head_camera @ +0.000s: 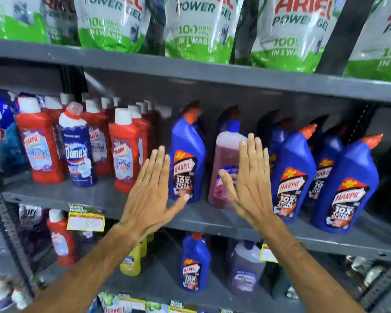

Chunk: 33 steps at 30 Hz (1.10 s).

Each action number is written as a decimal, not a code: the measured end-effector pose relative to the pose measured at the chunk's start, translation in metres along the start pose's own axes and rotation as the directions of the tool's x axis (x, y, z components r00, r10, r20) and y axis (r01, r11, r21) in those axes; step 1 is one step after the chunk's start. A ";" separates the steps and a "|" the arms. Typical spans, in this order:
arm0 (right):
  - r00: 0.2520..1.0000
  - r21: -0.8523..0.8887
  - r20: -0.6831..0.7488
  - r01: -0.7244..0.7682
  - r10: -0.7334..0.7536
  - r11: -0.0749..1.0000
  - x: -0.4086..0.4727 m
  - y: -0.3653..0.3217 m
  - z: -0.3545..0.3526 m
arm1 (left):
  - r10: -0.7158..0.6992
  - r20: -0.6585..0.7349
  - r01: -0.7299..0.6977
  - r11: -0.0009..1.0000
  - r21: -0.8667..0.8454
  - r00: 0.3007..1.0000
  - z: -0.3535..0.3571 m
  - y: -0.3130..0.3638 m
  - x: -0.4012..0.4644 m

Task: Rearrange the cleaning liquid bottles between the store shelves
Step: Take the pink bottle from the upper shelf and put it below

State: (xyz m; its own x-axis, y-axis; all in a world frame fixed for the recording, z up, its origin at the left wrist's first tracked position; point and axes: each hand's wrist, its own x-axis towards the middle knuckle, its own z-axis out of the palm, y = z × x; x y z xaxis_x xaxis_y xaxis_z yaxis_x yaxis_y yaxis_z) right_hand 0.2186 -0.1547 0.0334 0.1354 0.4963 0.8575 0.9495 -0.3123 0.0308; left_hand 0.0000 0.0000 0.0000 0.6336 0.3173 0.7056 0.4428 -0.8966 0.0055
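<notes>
On the grey middle shelf (54, 195) stand red Harpic bottles (40, 145), a dark blue Domex bottle (77, 150), blue Harpic bottles (186, 159) and a pink liquid bottle (226, 154). My left hand (151, 190) is held flat with fingers apart, its thumb touching the base of one blue Harpic bottle. My right hand (248, 177) is flat and open in front of the pink bottle, covering part of its label. Neither hand grips anything. More blue Harpic bottles (291, 175) stand to the right.
Green and white Ariel pouches (113, 21) fill the top shelf. The lower shelf holds a blue Harpic bottle (194, 263), a purple bottle (246, 269), a yellow bottle (131, 260) and a red bottle (60, 238). Yellow price tags (85, 221) hang on shelf edges.
</notes>
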 end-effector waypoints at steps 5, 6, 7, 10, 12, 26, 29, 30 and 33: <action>0.960 0.250 0.081 -0.280 0.269 0.927 -0.034 0.005 0.034 | -0.151 0.180 0.151 0.988 0.009 0.972 0.043 -0.011 -0.039; 0.940 0.326 0.120 -0.342 0.320 0.881 -0.037 0.006 0.039 | -0.167 0.238 0.167 0.986 0.020 0.957 0.049 -0.013 -0.042; 0.918 0.393 0.162 -0.397 0.363 0.829 -0.039 0.008 0.043 | -0.182 0.290 0.178 0.983 0.041 0.940 0.054 -0.015 -0.043; 0.857 0.520 0.259 -0.513 0.446 0.683 -0.038 0.014 0.050 | -0.219 0.429 0.206 0.976 0.078 0.876 0.058 -0.019 -0.041; 0.824 0.589 0.309 -0.558 0.474 0.585 -0.033 0.020 0.053 | -0.231 0.478 0.218 0.972 0.084 0.847 0.059 -0.020 -0.038; 0.714 0.719 0.571 -0.673 0.405 0.174 -0.014 0.045 0.035 | -0.252 0.516 0.205 0.968 0.147 0.819 0.055 -0.019 -0.036; 0.711 0.708 0.539 -0.673 0.452 0.215 -0.014 0.037 0.026 | -0.247 0.518 0.206 0.969 0.136 0.819 0.055 -0.019 -0.037; 0.712 0.704 0.523 -0.671 0.469 0.233 -0.015 0.033 0.022 | -0.243 0.518 0.204 0.970 0.133 0.820 0.055 -0.019 -0.036; 0.712 0.696 0.482 -0.665 0.510 0.271 -0.022 0.020 0.006 | -0.232 0.505 0.200 0.973 0.119 0.831 0.054 -0.017 -0.037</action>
State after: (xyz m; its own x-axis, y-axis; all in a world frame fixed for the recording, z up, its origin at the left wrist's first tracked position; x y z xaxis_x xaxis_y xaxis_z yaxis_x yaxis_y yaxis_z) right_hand 0.2368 -0.1667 0.0118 0.7175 0.5846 0.3787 0.3642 0.1485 -0.9194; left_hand 0.0029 0.0204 -0.0642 0.7442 0.6283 0.2268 0.6327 -0.7719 0.0621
